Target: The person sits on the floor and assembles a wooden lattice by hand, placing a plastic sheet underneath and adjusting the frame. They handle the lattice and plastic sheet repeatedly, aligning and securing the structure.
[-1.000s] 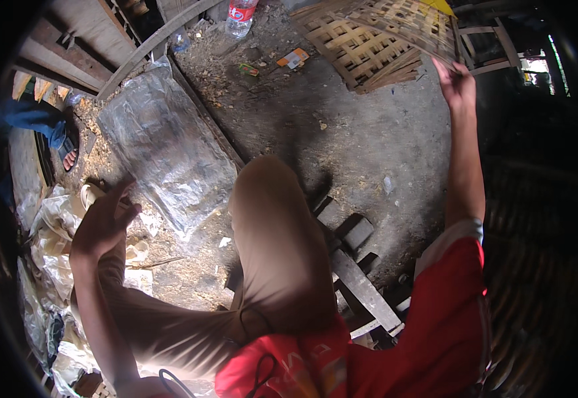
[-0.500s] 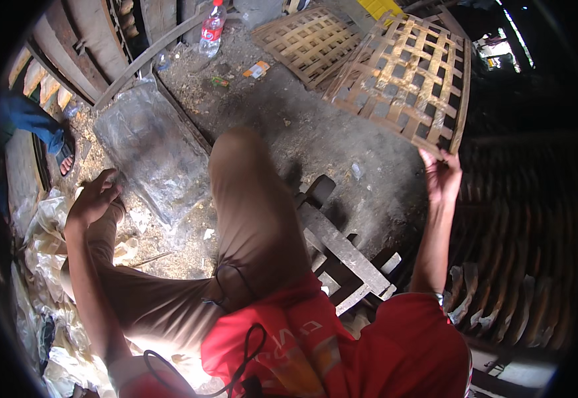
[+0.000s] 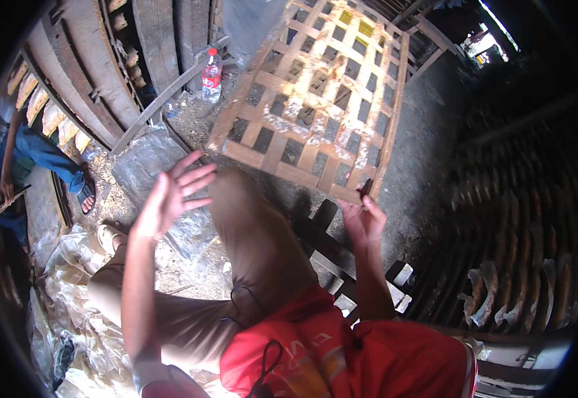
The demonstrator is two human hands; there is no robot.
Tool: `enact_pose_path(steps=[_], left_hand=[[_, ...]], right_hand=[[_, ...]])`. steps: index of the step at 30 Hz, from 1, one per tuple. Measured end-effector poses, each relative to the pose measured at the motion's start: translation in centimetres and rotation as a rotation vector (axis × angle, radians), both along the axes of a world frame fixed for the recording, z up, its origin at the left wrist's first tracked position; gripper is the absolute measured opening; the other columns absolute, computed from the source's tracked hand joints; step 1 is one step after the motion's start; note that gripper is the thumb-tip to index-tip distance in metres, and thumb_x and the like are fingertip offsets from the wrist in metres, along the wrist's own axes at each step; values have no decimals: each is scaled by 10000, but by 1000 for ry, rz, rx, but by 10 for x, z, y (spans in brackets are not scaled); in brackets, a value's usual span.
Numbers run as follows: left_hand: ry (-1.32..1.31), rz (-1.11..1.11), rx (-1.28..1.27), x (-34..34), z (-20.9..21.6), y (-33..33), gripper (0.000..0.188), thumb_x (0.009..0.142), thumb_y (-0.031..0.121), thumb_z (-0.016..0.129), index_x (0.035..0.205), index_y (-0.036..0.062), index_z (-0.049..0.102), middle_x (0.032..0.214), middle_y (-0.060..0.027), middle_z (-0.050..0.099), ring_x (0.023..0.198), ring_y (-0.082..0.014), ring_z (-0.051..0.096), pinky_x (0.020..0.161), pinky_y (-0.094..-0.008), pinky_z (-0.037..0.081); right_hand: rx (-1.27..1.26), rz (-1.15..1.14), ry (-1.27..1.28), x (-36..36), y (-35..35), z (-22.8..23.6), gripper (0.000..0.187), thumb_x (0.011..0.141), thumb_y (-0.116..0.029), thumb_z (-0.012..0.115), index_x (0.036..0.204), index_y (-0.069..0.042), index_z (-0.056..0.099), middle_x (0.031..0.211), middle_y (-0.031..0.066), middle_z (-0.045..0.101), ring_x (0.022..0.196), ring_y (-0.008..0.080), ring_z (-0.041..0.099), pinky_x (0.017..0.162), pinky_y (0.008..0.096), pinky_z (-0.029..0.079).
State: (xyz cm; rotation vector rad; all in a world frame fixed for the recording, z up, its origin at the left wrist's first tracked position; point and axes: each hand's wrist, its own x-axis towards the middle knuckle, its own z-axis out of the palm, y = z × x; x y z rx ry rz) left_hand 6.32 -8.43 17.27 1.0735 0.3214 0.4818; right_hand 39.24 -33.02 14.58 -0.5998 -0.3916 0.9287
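A flat lattice panel of woven slats (image 3: 290, 164) is held up in front of me, tilted, with pale crumbly residue over its middle. Its near right corner is pinched in my right hand (image 3: 366, 217). My left hand (image 3: 173, 196) is raised beside the panel's near left corner, fingers spread, with nothing in it. A small gap separates those fingers from the frame. Beneath my left hand, a dusty clear plastic sheet over a flat slab (image 3: 144, 159) lies on the ground.
A clear bottle with a red cap (image 3: 212, 81) stands by wooden boards (image 3: 90, 86). Crumpled translucent plastic (image 3: 83, 312) lies at my left. Another person's sandalled foot (image 3: 86, 198) is at far left. A low wooden frame (image 3: 332, 245) sits by my knee; rows of hanging strips (image 3: 521, 285) fill the right.
My right hand has brought the lattice panel leftward and nearer, off the spot by the other panel. My left hand has risen and moved right toward it, with fingers spreading.
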Motion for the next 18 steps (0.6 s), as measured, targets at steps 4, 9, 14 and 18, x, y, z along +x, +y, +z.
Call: enact_pose_path(steps=[4,9,14,18], left_hand=[[-393,-61,-202,21,-14,-18,789,980,430,537,1564,138,95,1484,-250,394,1380,-415,383,1057,-634,385],[-339,167,-271,39,9,-32,704,1016,145,500,1572,178,70,1464,-218,435,1290,-383,509,963,-562,513],[-293,290,-317,51,2,-16,718,994,40,507,1572,164,99,1447,-197,464,1245,-378,552,952,-536,531],[-314,211,-302,60,8,-8,771,948,-36,515,1565,102,74,1429,-255,445,1250,-450,522,954,-589,516]], right_hand=[[-1,148,32,-32,13,-24,512,864,-126,577,1363,-96,466,1378,198,507,1276,362,512,1051,562,443],[1,233,130,-53,22,-34,474,901,-90,543,1368,-87,456,1449,201,422,1370,371,395,1086,575,387],[-108,332,25,-69,28,-50,418,960,-126,520,1370,-69,465,1396,189,485,1306,374,470,1052,552,418],[-567,383,-313,-49,25,-84,390,982,-209,543,1331,-36,526,1240,170,616,1090,288,636,928,423,516]])
